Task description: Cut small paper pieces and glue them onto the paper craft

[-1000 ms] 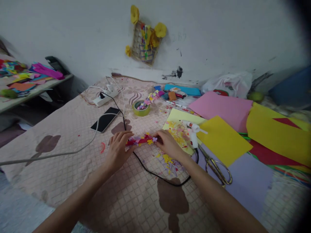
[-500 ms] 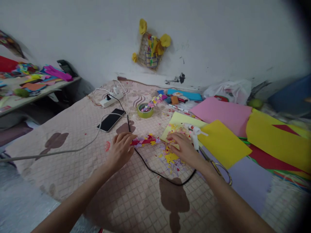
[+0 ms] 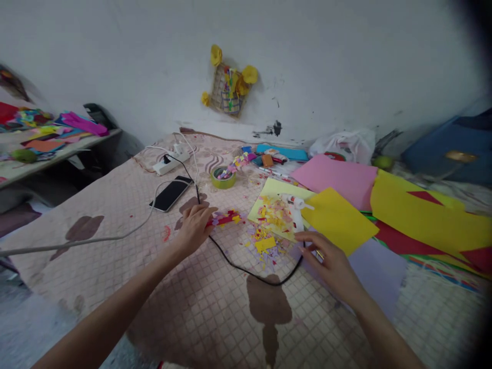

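My left hand (image 3: 195, 225) is closed on one end of a red strip (image 3: 226, 219) dotted with small yellow and purple paper cut-outs; its fingertips hide that end. Right of it, my right hand (image 3: 328, 259) hovers with thumb and fingers apart, its fingertips close to the handle of a white glue gun (image 3: 298, 218). Whether they touch the handle I cannot tell. The glue gun lies on a pale yellow sheet (image 3: 269, 190). Small paper cut-outs (image 3: 265, 243) are scattered between the hands. Scissors (image 3: 320, 253) are mostly hidden behind my right hand.
A black cord (image 3: 246, 271) loops across the cloth-covered table. Behind my left hand are a phone (image 3: 171, 193), a power strip (image 3: 172, 160) and a tape roll (image 3: 223, 179) with a decorated stick in it. Coloured sheets (image 3: 334, 218) spread on the right.
My right hand has moved right and toward me, from the scattered cut-outs to beside the glue gun's handle. The left hand keeps hold of the red strip. The view has shifted slightly.
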Action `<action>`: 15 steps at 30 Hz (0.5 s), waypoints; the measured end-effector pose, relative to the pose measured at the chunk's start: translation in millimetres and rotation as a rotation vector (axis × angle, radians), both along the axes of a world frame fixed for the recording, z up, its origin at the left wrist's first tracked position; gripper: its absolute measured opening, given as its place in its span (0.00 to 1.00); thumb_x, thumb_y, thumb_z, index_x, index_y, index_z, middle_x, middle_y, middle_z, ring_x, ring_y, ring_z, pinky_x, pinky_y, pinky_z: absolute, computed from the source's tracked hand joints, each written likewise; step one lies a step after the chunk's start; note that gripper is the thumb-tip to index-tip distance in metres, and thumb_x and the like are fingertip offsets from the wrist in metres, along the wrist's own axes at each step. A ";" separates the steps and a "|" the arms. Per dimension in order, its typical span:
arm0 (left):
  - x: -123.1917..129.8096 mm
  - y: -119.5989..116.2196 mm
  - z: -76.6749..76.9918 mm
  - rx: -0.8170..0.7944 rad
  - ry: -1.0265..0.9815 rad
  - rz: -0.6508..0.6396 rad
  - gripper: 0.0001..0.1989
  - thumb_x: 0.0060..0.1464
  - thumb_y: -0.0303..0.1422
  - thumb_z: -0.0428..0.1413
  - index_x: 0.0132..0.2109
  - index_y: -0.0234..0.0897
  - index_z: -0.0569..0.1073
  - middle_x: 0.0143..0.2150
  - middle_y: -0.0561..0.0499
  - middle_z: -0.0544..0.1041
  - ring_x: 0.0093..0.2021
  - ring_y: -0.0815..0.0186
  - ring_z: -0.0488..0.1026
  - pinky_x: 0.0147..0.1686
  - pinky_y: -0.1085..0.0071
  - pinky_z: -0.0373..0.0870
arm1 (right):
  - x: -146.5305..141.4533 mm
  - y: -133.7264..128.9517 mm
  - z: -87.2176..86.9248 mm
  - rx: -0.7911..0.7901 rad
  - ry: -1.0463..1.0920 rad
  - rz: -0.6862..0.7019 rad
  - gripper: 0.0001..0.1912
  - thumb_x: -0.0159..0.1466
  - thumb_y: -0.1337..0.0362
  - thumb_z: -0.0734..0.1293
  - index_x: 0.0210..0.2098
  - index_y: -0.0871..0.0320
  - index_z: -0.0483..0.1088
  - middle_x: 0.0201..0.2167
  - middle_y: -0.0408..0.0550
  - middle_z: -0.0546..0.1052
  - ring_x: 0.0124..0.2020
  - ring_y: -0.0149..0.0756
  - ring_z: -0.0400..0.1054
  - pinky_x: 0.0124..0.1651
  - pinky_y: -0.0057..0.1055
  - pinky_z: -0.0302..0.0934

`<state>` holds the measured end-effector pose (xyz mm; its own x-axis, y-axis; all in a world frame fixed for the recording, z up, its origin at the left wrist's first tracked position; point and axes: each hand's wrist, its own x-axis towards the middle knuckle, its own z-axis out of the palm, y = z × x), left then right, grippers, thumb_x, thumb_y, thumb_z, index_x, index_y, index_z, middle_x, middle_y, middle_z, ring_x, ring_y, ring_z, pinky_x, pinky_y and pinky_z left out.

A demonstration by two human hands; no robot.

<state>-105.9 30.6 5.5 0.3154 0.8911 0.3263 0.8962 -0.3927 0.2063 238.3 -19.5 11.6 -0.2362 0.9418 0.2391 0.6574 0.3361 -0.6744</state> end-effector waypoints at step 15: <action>30.4 13.7 0.1 0.018 -0.085 0.341 0.21 0.49 0.32 0.53 0.51 0.37 0.64 0.43 0.42 0.75 0.49 0.48 0.64 0.43 0.51 0.59 | 22.6 -4.1 -11.5 0.041 0.160 -0.277 0.13 0.61 0.56 0.60 0.39 0.57 0.69 0.37 0.51 0.75 0.33 0.38 0.69 0.33 0.33 0.64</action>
<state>-75.4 44.3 5.6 -0.0283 0.9344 0.3550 0.9562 -0.0781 0.2820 260.9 -23.6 0.1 0.0711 0.9538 0.2920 0.6145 0.1887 -0.7660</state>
